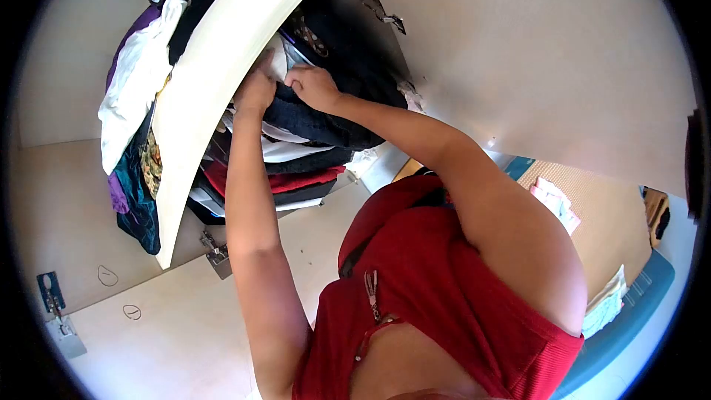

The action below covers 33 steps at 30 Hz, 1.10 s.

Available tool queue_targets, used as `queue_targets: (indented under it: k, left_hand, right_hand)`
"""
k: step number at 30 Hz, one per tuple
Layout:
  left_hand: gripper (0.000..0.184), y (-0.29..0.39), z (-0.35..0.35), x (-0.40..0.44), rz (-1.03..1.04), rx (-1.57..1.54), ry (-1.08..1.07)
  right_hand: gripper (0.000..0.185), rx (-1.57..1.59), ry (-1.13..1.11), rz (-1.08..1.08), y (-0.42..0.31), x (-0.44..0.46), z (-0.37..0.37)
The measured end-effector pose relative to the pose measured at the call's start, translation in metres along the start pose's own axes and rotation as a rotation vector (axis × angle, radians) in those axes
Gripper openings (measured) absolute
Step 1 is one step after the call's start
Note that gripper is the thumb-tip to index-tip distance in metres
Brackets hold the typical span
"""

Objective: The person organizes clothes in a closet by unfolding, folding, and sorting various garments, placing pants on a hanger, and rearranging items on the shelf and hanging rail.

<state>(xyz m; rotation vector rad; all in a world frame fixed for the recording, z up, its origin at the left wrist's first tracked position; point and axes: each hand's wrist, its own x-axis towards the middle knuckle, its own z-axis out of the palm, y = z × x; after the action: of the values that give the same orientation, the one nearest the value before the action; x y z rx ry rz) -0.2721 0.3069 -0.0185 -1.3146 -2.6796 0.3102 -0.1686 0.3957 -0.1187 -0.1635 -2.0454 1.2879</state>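
- Head view, with white cloth (pixel 278 61) between left hand (pixel 255 91) and right hand (pixel 314 87), under the cream shelf panel (pixel 211 59), among dark clothes (pixel 355 59).
- Right hand: fingers curled in, seemingly pinching the near edge of the white cloth.
- Left hand: close beside the shelf panel, fingertips at the cloth's other side; too blurred to tell whether gripping or only touching.
- Just below: dark blue cloth (pixel 318 122), and lower in the pile a red garment (pixel 307 180).
- Probably light, soft and limp; likely to bend wherever left unsupported, and not fragile.
- Perhaps prone to drag on neighbouring fabric, being closely hemmed in.
- Best held by opposite edges, thumb against bent fingers, with several layers in each pinch.
- Hard to judge: full size and thickness, being mostly hidden.
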Motion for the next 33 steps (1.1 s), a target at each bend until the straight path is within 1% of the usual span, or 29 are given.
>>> queue_targets:
  k: [1, 2, 5, 6, 9, 10, 11, 13, 14, 17, 18, 20, 21, 22, 23, 24, 25, 27, 28, 29, 31, 32, 33]
  left_hand:
    - [0.060, -0.003, 0.003, 0.003, 0.016, 0.062, 0.037]
    - [0.059, -0.005, 0.008, 0.003, -0.022, 0.124, -0.031]
    - [0.058, -0.005, 0.008, -0.003, -0.062, 0.208, -0.152]
    - [0.058, -0.010, 0.013, -0.004, -0.061, 0.202, -0.107]
    - [0.057, -0.038, 0.045, -0.005, -0.040, 0.183, 0.036]
    - [0.057, -0.046, 0.053, -0.005, -0.021, 0.175, 0.089]
    - [0.057, -0.053, 0.062, -0.005, -0.002, 0.168, 0.141]
    - [0.053, -0.041, 0.040, -0.011, -0.106, 0.042, 0.010]
    - [0.051, -0.035, 0.032, -0.013, -0.159, -0.021, -0.055]
    - [0.057, -0.043, 0.042, -0.018, -0.088, -0.064, 0.017]
    - [0.059, -0.040, 0.041, -0.023, -0.097, -0.079, 0.016]
    - [0.062, -0.036, 0.035, -0.031, -0.118, -0.100, 0.024]
    - [0.063, -0.042, 0.044, -0.033, -0.126, -0.047, 0.014]
    - [0.062, -0.040, 0.040, -0.037, -0.125, -0.071, 0.026]
    - [0.061, -0.037, 0.037, -0.043, -0.122, -0.096, 0.037]
    - [0.060, -0.042, 0.043, -0.050, 0.006, -0.053, 0.181]
    - [0.061, -0.019, 0.015, -0.058, -0.133, -0.069, 0.014]
    - [0.064, -0.019, 0.027, -0.075, -0.090, -0.169, 0.100]
    - [0.067, -0.011, 0.023, -0.084, -0.107, -0.200, 0.091]
    - [0.068, -0.013, 0.034, -0.093, -0.064, -0.208, 0.131]
    - [0.070, -0.002, 0.033, -0.112, -0.047, -0.282, 0.220]
    - [0.072, 0.003, 0.028, -0.122, -0.156, -0.313, 0.087]
    - [0.071, 0.008, 0.023, -0.131, -0.180, -0.347, 0.093]
  right_hand:
    - [0.008, 0.039, 0.114, 0.038, -0.004, 0.001, -0.005]
    - [0.019, -0.009, 0.201, -0.007, -0.001, 0.005, -0.006]
    - [0.032, -0.187, 0.342, -0.092, 0.016, 0.019, 0.000]
    - [0.039, -0.262, 0.241, -0.011, 0.025, 0.020, 0.000]
    - [0.034, -0.449, -0.021, 0.155, 0.042, 0.014, -0.009]
    - [0.029, -0.531, -0.132, 0.180, 0.045, 0.014, -0.015]
    - [0.029, -0.544, -0.105, 0.153, 0.047, 0.012, -0.019]
    - [0.030, -0.570, -0.053, 0.104, 0.043, 0.009, -0.027]
    - [0.025, -0.522, 0.058, -0.035, 0.038, 0.011, -0.027]
    - [0.021, -0.360, 0.115, -0.249, 0.000, 0.022, -0.021]
    - [0.045, -0.256, 0.006, -0.143, -0.003, 0.026, -0.012]
    - [0.070, -0.053, 0.046, 0.099, -0.006, 0.044, 0.015]
    - [0.083, 0.052, 0.065, 0.217, -0.003, 0.055, 0.029]
    - [0.109, 0.095, -0.001, 0.208, 0.011, 0.069, 0.042]
    - [0.118, 0.048, 0.057, 0.102, 0.024, 0.079, 0.062]
    - [0.123, 0.143, -0.038, 0.173, 0.031, 0.088, 0.070]
    - [0.124, 0.068, -0.111, 0.257, 0.039, 0.096, 0.083]
    - [0.128, -0.098, -0.283, 0.405, 0.055, 0.113, 0.108]
    - [0.126, -0.089, -0.329, 0.480, 0.035, 0.113, 0.090]
    - [0.115, -0.012, -0.290, 0.480, 0.026, 0.104, 0.083]
    - [0.094, 0.143, -0.214, 0.472, 0.017, 0.088, 0.076]
    - [0.084, 0.333, -0.185, 0.479, 0.015, 0.077, 0.073]
    - [0.074, 0.521, -0.152, 0.484, 0.014, 0.066, 0.066]
